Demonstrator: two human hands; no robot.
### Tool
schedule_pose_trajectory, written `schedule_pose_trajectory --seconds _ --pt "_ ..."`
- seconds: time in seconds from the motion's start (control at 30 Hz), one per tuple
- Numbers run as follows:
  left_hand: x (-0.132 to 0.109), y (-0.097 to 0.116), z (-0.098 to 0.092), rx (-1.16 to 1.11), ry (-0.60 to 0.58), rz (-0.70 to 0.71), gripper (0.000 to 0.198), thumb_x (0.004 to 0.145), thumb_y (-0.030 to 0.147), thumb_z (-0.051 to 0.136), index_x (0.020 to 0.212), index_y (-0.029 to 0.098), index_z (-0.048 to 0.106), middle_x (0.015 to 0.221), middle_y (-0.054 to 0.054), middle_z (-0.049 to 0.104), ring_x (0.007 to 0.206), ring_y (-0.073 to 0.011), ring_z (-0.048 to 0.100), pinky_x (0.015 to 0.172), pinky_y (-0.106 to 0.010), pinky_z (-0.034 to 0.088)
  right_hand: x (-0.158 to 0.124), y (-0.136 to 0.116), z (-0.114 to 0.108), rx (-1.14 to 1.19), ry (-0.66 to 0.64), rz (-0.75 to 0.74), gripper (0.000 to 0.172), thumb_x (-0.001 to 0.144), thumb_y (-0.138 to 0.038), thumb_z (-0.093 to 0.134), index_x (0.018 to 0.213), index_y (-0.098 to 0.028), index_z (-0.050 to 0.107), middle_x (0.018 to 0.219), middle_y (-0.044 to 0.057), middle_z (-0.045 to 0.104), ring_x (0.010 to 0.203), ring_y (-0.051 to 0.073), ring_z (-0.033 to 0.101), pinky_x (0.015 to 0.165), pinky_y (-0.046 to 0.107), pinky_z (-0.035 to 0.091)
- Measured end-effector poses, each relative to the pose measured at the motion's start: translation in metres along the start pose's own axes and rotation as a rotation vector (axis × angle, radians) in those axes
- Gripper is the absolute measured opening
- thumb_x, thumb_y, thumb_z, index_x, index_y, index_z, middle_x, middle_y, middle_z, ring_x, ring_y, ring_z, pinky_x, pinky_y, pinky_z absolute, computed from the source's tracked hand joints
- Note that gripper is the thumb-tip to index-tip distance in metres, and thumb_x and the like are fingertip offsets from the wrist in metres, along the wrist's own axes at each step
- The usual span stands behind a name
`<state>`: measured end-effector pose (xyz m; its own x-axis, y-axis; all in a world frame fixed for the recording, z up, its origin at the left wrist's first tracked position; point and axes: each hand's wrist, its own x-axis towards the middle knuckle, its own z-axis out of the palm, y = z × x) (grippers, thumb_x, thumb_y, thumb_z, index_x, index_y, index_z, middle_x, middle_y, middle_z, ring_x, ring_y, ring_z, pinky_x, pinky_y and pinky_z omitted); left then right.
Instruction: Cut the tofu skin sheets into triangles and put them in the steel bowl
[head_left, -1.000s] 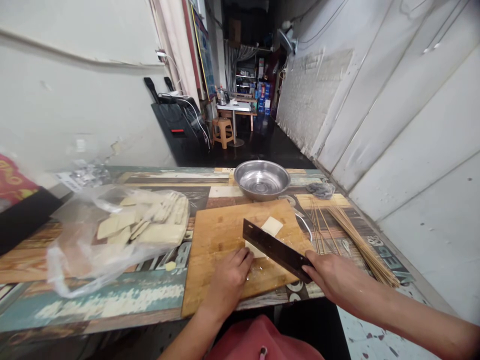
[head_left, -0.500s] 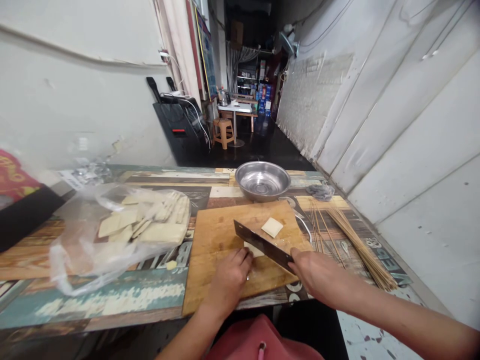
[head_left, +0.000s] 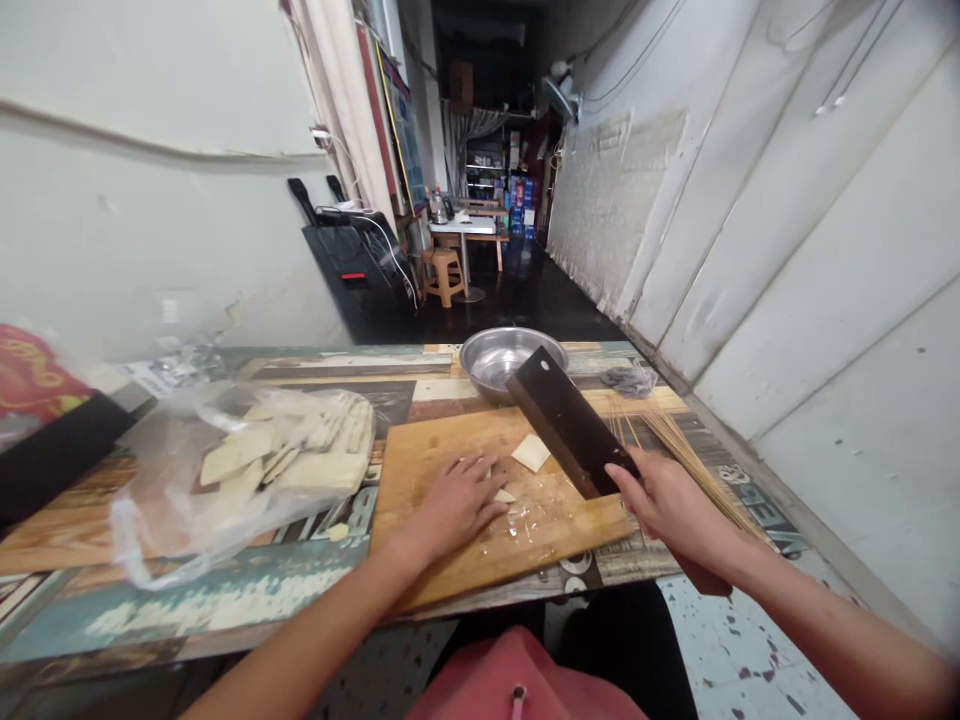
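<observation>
My right hand grips the handle of a broad dark cleaver, its blade raised and tilted over the right side of the wooden cutting board. My left hand lies on the board with its fingers spread, over a pale flat piece that looks like tofu sheet; most of that piece is hidden under the fingers. Just beyond it on the board is a square pale piece. Wet spots glisten on the wood nearby. To the left, a clear plastic bag holds several pale slabs.
A steel bowl stands behind the board. Thin bamboo skewers and a grey crumpled cloth-like thing lie at the right. One small yellowish scrap sits left of the board. The wall runs close along the right side.
The cleaver has lifted off the piece on the board and turned so its broad side shows. My left hand has flattened out, fingers spreading over the piece.
</observation>
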<state>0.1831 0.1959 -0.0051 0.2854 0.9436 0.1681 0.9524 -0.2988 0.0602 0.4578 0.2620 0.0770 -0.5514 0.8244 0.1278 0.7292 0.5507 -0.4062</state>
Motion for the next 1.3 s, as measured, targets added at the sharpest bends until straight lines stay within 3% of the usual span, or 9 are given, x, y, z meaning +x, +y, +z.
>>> schedule_pose_trajectory --seconds 0.1,0.2,0.33,0.47,0.57,0.77,0.93,1.07,1.3 --pt "0.013 -0.033 -0.004 -0.003 -0.008 -0.032 0.036 0.092 0.039 0.034 0.112 0.020 0.057 0.120 -0.009 0.054 0.113 -0.0223 0.047 0.094 -0.039 0.037 -0.005 0.007 0.003 0.038 -0.021 0.045 0.025 0.089 -0.030 0.033 0.075 -0.018 0.049 0.055 0.002 0.057 0.049 0.016 0.054 0.051 0.025 0.034" --pt "0.026 -0.046 -0.010 0.055 0.067 -0.190 0.035 0.089 0.039 0.039 0.107 0.015 0.058 0.115 -0.013 0.056 0.110 -0.0252 0.048 0.095 -0.044 0.035 -0.007 0.016 0.007 0.050 0.002 0.070 0.024 0.089 -0.031 0.033 0.075 -0.019 0.049 0.052 0.001 0.056 0.046 0.015 0.053 0.049 0.025 0.033" --pt "0.049 -0.008 -0.007 0.061 0.166 -0.183 0.038 0.085 0.045 0.046 0.109 0.016 0.056 0.118 -0.013 0.053 0.114 -0.0284 0.043 0.100 -0.051 0.026 -0.006 0.030 0.010 0.044 0.018 0.079 0.027 0.090 -0.033 0.032 0.078 -0.018 0.051 0.050 0.000 0.055 0.045 0.016 0.053 0.048 0.025 0.033" --pt "0.079 0.034 0.008 -0.051 0.018 -0.092 0.043 0.082 0.045 0.050 0.112 0.015 0.055 0.109 -0.013 0.056 0.104 -0.0265 0.049 0.091 -0.040 0.039 -0.004 0.038 0.014 0.014 -0.005 0.092 0.029 0.090 -0.034 0.032 0.085 -0.016 0.054 0.050 0.001 0.057 0.046 0.016 0.054 0.049 0.025 0.034" --pt "0.085 0.038 0.006 -0.051 -0.074 -0.078 0.028 0.083 0.033 0.049 0.101 0.014 0.060 0.098 -0.012 0.059 0.097 -0.0252 0.051 0.088 -0.039 0.040 -0.007 0.042 0.017 -0.050 -0.018 0.093 0.030 0.090 -0.034 0.032 0.090 -0.015 0.055 0.059 0.005 0.062 0.054 0.019 0.059 0.051 0.026 0.035" --pt "0.023 0.033 -0.016 -0.149 -0.065 0.083 0.021 0.086 0.024 0.045 0.100 0.017 0.058 0.106 -0.009 0.057 0.098 -0.0202 0.053 0.086 -0.034 0.044 -0.023 0.040 0.019 -0.131 -0.074 0.005 0.032 0.092 -0.033 0.029 0.097 -0.014 0.054 0.078 0.011 0.067 0.072 0.023 0.063 0.060 0.028 0.037" --pt "-0.027 0.038 0.012 -0.025 0.180 0.097 0.030 0.091 0.019 0.036 0.116 0.015 0.053 0.123 -0.012 0.052 0.116 -0.0220 0.046 0.094 -0.039 0.044 -0.028 0.020 0.022 -0.142 -0.240 -0.054 0.028 0.093 -0.033 0.028 0.091 -0.018 0.051 0.068 0.007 0.064 0.064 0.021 0.062 0.052 0.026 0.030" --pt "-0.035 0.038 0.033 0.086 0.304 0.121 0.034 0.092 0.014 0.030 0.117 0.010 0.052 0.119 -0.015 0.055 0.116 -0.0227 0.047 0.092 -0.040 0.047 -0.023 0.008 0.024 -0.191 -0.302 -0.074 0.025 0.092 -0.033 0.030 0.086 -0.019 0.050 0.065 0.005 0.063 0.059 0.019 0.060 0.048 0.026 0.022" --pt "-0.035 0.041 0.033 0.121 0.365 0.110 0.035 0.090 0.011 0.028 0.113 0.008 0.055 0.112 -0.015 0.059 0.107 -0.0223 0.054 0.086 -0.037 0.051 -0.014 0.007 0.017 -0.181 -0.344 -0.121 0.025 0.092 -0.032 0.030 0.082 -0.019 0.049 0.063 0.004 0.060 0.056 0.016 0.057 0.048 0.026 0.020"
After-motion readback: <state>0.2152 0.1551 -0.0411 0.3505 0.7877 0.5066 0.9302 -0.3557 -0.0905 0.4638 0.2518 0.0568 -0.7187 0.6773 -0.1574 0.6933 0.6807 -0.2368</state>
